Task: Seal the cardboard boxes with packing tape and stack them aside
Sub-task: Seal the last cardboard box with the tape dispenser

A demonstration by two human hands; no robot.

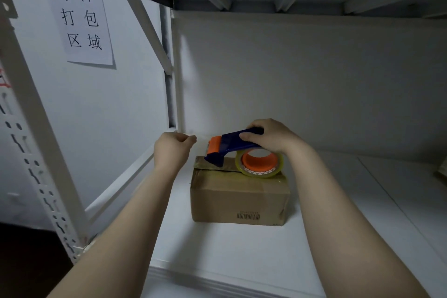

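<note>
Status: one cardboard box (239, 201) sat mid-shelf (229, 254), barcode label (248, 216) on the near face, sealing in progress. Right hand (268, 136) was clamped around the handle of the blue-and-orange tape dispenser (229, 146), which rested on the box top with its nose toward the left edge and the clear tape roll (262, 174) over the middle. Left hand (173, 149) hung just off the dispenser's nose, above the box's left end, not touching the box. Its fingers were curled tight, thumb against forefinger. It could have been pinching a pulled tape end, but clear tape didn't show there, so can't tell. Box top looked glossy along the far-left strip, so my read was some tape already down. A dark gap ran along the near top edge, so the flap likely wasn't fully closed. Judged early to mid on this box: finish the strip, cut, press down. No stack of finished boxes in view. Stacking not started as far as visible.
</note>
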